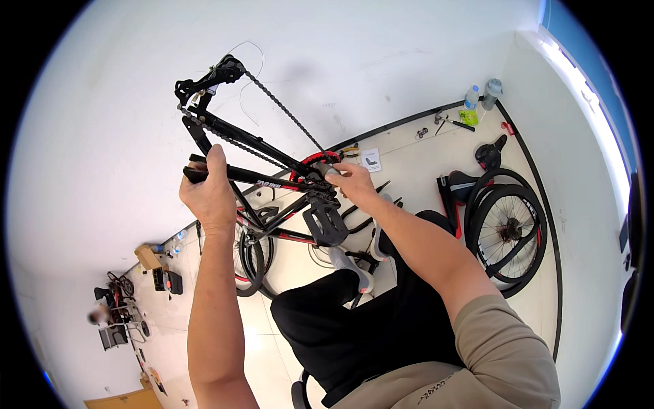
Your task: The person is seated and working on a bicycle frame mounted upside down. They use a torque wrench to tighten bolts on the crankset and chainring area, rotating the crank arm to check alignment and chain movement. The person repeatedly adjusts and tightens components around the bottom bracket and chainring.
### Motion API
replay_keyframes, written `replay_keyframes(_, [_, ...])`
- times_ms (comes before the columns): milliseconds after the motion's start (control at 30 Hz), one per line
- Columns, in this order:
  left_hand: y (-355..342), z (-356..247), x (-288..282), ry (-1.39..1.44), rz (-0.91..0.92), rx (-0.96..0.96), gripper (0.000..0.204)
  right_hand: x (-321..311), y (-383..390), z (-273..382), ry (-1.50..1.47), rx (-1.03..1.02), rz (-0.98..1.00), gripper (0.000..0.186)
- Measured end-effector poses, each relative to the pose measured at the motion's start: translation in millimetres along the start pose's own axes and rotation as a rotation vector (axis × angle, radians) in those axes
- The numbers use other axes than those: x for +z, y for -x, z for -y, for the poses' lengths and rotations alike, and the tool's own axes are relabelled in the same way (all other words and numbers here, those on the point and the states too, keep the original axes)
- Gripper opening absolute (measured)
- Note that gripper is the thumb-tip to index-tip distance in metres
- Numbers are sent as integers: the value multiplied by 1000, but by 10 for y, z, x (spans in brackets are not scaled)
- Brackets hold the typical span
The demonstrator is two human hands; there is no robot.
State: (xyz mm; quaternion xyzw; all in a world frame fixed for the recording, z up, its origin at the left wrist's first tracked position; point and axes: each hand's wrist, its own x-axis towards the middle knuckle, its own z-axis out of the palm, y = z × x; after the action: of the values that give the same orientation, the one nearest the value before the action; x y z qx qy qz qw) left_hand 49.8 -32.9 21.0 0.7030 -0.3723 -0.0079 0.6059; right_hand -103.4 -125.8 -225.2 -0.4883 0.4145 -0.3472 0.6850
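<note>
A black and red bicycle frame (255,178) is held up in front of me, tilted. My left hand (211,194) is wrapped round the end of one of its black tubes. At the crank area, beside the red-rimmed chainring (315,160), my right hand (354,184) has its fingers closed on a short grey cylindrical piece (327,169); its exact kind is hard to make out. A chain (283,109) runs loosely from the chainring up to the rear derailleur (221,73). Below my right hand hangs a black pedal (325,223).
Wheels with black tyres (507,228) lean at the right, near a saddle (490,153). By the wall lie a hammer (455,123), a water bottle (471,97) and a grey cup (492,92). More wheels (252,262) stand below the frame. Another person (99,313) is far left.
</note>
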Motion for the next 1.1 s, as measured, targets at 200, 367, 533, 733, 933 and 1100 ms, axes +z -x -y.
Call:
replay_keyframes(200, [-37, 72, 25, 18, 14, 41, 40, 110, 174, 38, -355, 246, -23, 54])
replay_keyframes(367, [-36, 85, 25, 16, 4, 55, 39, 118, 151, -155, -283, 311, -83, 31])
replay_keyframes(533, [-9, 69, 27, 33, 12, 60, 38, 124, -79, -229, -184, 25, -80, 20])
replay_keyframes(733, [30, -8, -6, 6, 8, -13, 41, 67, -114, -167, -219, 117, -80, 23])
replay_keyframes(933, [32, -37, 28, 8, 15, -34, 40, -16, -287, -225, -118, 47, -41, 23])
replay_keyframes(1100, [21, -24, 25, -7, 7, -13, 41, 101, -110, -215, -188, 160, -150, 35])
